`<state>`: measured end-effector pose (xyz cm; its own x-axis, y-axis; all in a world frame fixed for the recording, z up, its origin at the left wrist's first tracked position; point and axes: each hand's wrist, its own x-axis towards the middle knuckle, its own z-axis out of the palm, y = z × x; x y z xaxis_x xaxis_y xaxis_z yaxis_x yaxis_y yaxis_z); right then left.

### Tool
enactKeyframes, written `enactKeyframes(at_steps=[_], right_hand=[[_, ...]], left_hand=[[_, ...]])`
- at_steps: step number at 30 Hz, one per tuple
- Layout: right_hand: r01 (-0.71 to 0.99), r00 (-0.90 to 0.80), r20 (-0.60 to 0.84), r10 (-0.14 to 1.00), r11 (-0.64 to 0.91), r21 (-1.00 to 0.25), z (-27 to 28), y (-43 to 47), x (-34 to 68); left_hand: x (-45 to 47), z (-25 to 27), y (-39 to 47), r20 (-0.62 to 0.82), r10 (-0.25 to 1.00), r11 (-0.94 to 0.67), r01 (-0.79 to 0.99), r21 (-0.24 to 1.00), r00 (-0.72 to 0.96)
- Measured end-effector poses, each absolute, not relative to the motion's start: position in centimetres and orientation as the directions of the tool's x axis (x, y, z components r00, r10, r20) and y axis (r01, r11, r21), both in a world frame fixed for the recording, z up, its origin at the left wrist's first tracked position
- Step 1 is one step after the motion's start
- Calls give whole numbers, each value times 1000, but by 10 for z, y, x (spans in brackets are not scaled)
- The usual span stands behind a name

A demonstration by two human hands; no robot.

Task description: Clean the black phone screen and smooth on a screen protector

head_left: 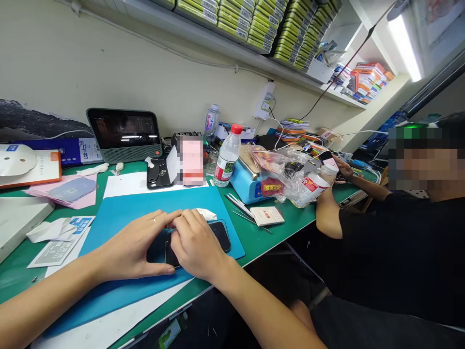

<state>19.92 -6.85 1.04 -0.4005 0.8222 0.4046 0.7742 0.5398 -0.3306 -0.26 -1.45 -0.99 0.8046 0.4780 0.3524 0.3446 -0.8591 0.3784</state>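
Pressure stays even as we flatten our left hand and right hand, fingers extended and gripping nothing, on the dark phone lying on the blue mat at the near tabletop.

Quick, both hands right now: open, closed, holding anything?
Left hand: open, fingers flat, pressing on the black phone.
Right hand: open, fingers curled over the same phone, no grip.
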Motion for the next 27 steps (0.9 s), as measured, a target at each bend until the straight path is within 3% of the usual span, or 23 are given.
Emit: enactKeyframes(at_steps=[9, 17, 23, 27], right_hand=[[794, -344, 460, 818, 515, -322, 18, -74, 201], [729, -272, 437, 858, 480, -488, 34, -80, 217], [692, -126, 413, 902, 378, -615, 40, -81, 266], [690, -5, 366, 931, 268, -672, 30, -70, 298]], left_hand=[[-2, -9, -13, 395, 429, -893, 318, 318, 812], [1, -1, -11, 405, 381, -918, 288, 273, 831], [0, 3, -10, 485, 416, -895, 254, 366, 769], [-1, 4, -10, 565, 515, -838, 238, 492, 645]])
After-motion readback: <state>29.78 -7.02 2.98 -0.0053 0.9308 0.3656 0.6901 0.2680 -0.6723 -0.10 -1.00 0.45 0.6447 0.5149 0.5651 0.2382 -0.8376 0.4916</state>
